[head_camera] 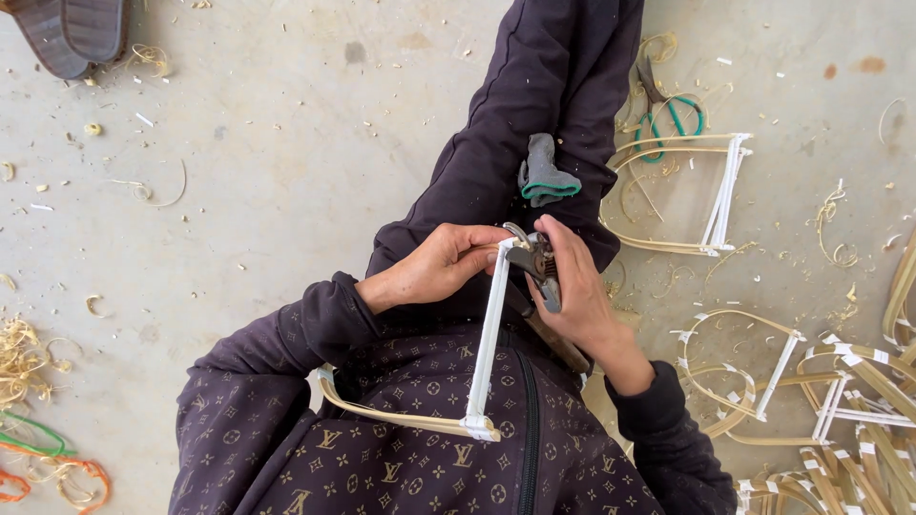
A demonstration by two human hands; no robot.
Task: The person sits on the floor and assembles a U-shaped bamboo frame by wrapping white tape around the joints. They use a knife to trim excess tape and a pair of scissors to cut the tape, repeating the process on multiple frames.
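A pale, stained concrete floor (286, 172) fills the frame, littered with curled shavings. At centre, the left hand (441, 267) is closed round the top of a bent cane frame (489, 334) bound in white tape; the right hand (572, 286) grips metal shears (534, 259), apparently at the frame's upper end. One grey glove (546, 174) lies on the knee. One finished frame (687, 195) lies upper right, green-handled scissors (673, 110) above it.

Head camera — looking steeply down, close, apparently floor-seated.
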